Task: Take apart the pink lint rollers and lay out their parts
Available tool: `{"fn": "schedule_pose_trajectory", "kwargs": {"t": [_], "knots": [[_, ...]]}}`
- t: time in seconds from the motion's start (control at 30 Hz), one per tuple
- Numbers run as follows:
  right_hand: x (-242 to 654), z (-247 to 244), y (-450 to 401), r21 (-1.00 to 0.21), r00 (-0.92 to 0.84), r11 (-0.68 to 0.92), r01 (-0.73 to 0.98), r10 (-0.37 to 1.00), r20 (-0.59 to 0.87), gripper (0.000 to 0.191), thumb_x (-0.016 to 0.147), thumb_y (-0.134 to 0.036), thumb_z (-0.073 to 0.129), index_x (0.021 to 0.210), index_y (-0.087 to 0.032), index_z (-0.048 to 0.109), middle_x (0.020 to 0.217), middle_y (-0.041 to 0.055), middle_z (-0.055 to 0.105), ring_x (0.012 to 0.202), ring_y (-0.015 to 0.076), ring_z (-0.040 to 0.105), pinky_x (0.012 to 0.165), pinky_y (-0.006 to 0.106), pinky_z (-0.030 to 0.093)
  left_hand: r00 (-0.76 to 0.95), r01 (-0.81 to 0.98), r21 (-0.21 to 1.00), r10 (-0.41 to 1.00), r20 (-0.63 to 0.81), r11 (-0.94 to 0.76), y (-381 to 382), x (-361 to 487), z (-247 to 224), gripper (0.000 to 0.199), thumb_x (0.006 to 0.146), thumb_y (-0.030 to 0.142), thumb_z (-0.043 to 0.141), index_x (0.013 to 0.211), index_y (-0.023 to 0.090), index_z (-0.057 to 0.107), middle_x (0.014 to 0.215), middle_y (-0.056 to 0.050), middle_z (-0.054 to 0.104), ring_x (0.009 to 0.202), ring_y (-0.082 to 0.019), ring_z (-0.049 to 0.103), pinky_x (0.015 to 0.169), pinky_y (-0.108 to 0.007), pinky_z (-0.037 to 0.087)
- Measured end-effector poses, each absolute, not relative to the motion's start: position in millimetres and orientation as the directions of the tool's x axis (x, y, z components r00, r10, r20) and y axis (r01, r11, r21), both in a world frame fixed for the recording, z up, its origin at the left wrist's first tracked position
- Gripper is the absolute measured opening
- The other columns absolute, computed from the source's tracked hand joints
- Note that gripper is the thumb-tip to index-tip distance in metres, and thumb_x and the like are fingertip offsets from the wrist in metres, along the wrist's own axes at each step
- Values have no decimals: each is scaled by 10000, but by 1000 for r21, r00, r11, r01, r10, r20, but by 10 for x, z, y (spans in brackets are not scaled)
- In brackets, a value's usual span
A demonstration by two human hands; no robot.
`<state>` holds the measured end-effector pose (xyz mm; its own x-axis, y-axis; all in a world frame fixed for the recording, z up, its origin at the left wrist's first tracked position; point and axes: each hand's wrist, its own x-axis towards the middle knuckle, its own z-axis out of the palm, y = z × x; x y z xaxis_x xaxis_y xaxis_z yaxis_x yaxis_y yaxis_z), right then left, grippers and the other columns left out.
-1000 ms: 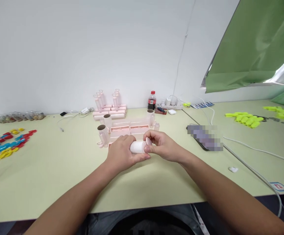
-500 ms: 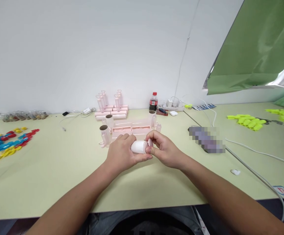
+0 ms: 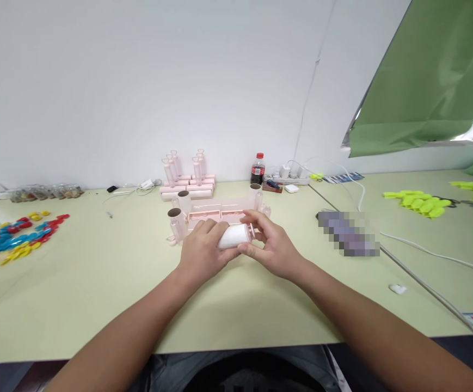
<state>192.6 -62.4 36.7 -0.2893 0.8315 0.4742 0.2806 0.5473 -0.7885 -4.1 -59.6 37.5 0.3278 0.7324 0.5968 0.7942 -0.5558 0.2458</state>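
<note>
One white roll [image 3: 234, 236], held above the near middle of the pale table [image 3: 97, 294], lying roughly sideways and tilted slightly up toward its right end. One pink end piece [image 3: 252, 231], with a disc-like rim, protruding from that right end.

Two bare hands. Left hand [image 3: 201, 250]: closed around the left part of the white roll, thumb beneath. Right hand [image 3: 277, 246]: partly curled about the right end, fingers above and beside the pink end piece, thumb low by the roll; whether it grips firmly cannot be told.

Just beyond the hands: pink trays [image 3: 204, 215], partly hidden; two upright rolls with brown cores [image 3: 177, 224] to the left, one similar upright roll [image 3: 255, 190] to the right, clear pink tubes near them.

Farther back, by the wall: a group of upright pink tubes with loop tops [image 3: 170, 171], beside a stack of lying pink-and-white rolls [image 3: 187, 191]; one red-capped bottle of dark drink [image 3: 257, 170]; one power strip [image 3: 289, 180].

Right side: one phone-like object, blurred [image 3: 344, 234]; yellow-green pieces [image 3: 419, 203]; white cables. Left side: red, blue and yellow pieces [image 3: 22, 238], scattered.
</note>
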Motion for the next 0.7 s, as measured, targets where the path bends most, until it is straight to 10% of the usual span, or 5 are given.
{"fn": "schedule_pose_trajectory", "kwargs": {"t": [0.27,0.43,0.57,0.7], "knots": [[1830,338,-676,-859,-217,398,322,914,342,421,818,-424,671,1173,-212,589,953,58,642,780,201,601,671,334,511,343,798,211,714,611,-565,-596,-22,336,363,841,513,620,1053,219,642,904,-66,657,888,-232,591,715,-326,464],[1863,352,-656,-840,-279,447,308,886,370,553,840,-421,650,1336,-219,513,1163,95,630,938,236,626,737,353,536,333,795,241,731,596,-557,-566,-39,327,350,815,477,659,1020,195,626,912,-73,653,888,-249,590,695,-333,462],[1913,458,-718,-781,-308,446,438,890,336,694,851,-443,626,1453,-229,355,1398,144,488,998,232,627,712,343,564,280,743,371,761,585,-558,-543,-46,328,362,783,467,694,1009,199,604,943,-60,657,886,-237,603,724,-341,477],[2065,563,-971,-576,-331,450,683,893,305,450,894,-374,544,1314,-218,500,1204,110,616,801,182,646,690,336,544,218,672,522,813,540,-526,-545,-45,350,362,780,449,698,1030,212,589,963,-34,660,875,-214,620,715,-324,477]]}}
